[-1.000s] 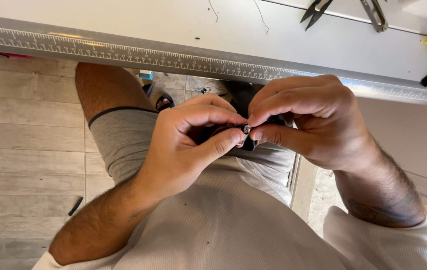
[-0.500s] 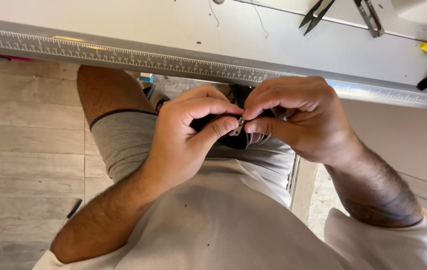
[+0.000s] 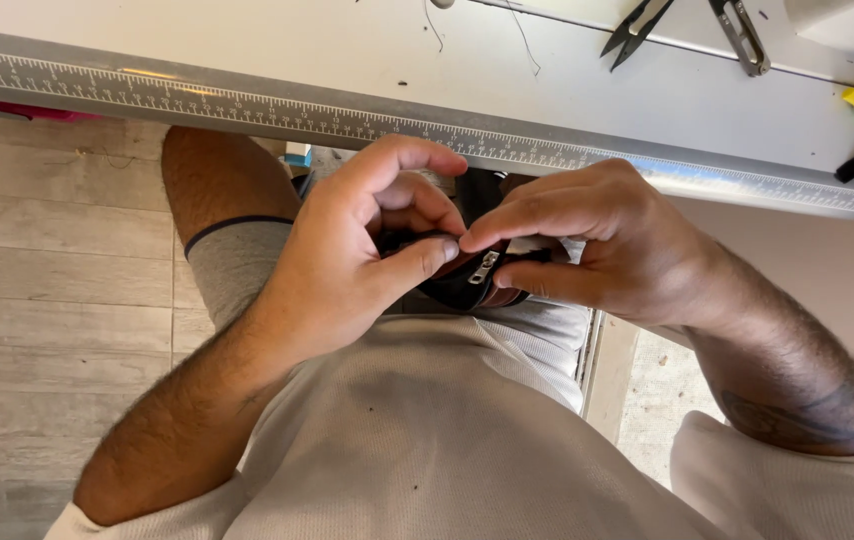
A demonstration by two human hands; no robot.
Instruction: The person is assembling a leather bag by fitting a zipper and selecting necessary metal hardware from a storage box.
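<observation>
Status of the work. The left hand (image 3: 347, 260) and the right hand (image 3: 597, 245) meet over the lap, just below the near edge of the surface (image 3: 507, 70). Between them sits a small dark strip (image 3: 462, 285) of material carrying a metal zipper slider (image 3: 484, 267). The left fingers are pressed together on the strip, thumb against forefinger, pinching its left end. The right fingers pinch the strip immediately right of the slider, thumb below and forefinger above. The slider sits on the strip between the two grips; whether it is fully seated on both sides cannot be told, since the fingers cover most of the strip. Judged from this, the fitting of the slider is under way and not finished.

Edges and room. A metal ruler edge (image 3: 247, 110) runs along the surface just above the fingers, close to the left knuckles. Beyond it, well up and right of the fingers, lie thread snips (image 3: 637, 22) and a metal clip tool (image 3: 742, 35). Left of the fingers lies open wood-pattern floor (image 3: 47, 260); below them are the lap and a pale shirt (image 3: 427, 440).
</observation>
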